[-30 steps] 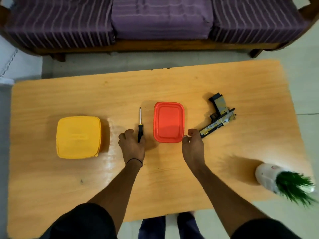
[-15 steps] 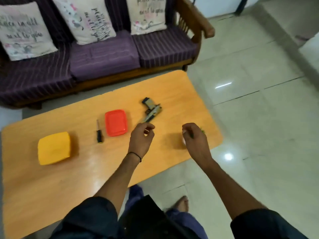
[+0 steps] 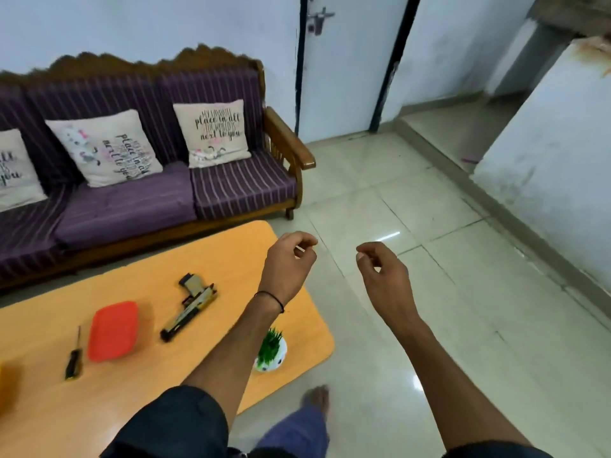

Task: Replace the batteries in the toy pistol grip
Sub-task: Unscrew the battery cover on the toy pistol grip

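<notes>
The toy pistol [image 3: 191, 305], black and tan, lies flat on the orange table [image 3: 139, 385] with its grip pointing away from me. Left of it sit a red lidded box [image 3: 113, 330] and a black-handled screwdriver [image 3: 74, 357]. My left hand [image 3: 288, 264] hangs in the air past the table's right end, fingers loosely curled, holding nothing. My right hand [image 3: 383, 276] floats over the tiled floor, fingers also loosely curled and empty. Both hands are well away from the pistol.
A small white pot with green grass [image 3: 271, 353] stands near the table's right front edge, partly behind my left forearm. A yellow box [image 3: 8, 380] shows at the left border. A purple sofa [image 3: 148, 193] stands behind the table. My foot [image 3: 317, 399] is on the floor.
My view has swung up and to the right, away from the table. Both hands lifted off the table, where they were beside the screwdriver and red box, and now hang in the air.
</notes>
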